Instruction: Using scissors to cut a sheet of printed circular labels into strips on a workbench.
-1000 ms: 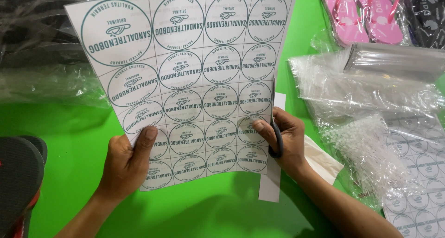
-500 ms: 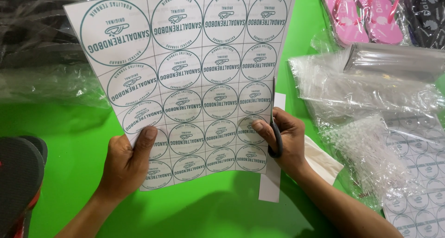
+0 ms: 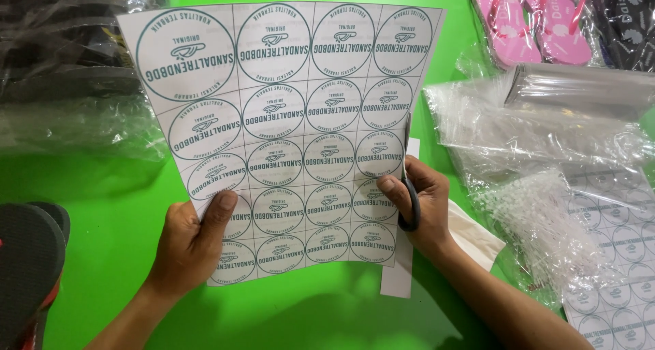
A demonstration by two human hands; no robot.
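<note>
Head camera looks down on a bright green table (image 3: 102, 207). The left hand (image 3: 187, 244) holds a white sheet of round stickers (image 3: 293, 132) by its lower left corner, thumb on the front of the paper and the other fingers behind it. The sheet stands almost upright above the table, a little curved, with its printed circles in rows and thin lines between them.

The right hand (image 3: 419, 203) is at the right edge of the sheet, low down. It is closed around the dark handles of a pair of scissors (image 3: 409, 193); the blades go up along the paper edge, but they are thin and partly hidden, so I cannot tell how far they are apart. A narrow white strip (image 3: 399, 275) hangs down just beside this hand, under the right edge of the sheet.

To the right lie crumpled clear plastic bags (image 3: 532, 138), and under them more sticker sheets (image 3: 614, 254). Pink sandals (image 3: 532, 22) are at the top right. A dark sandal (image 3: 27, 268) is at the lower left corner.
</note>
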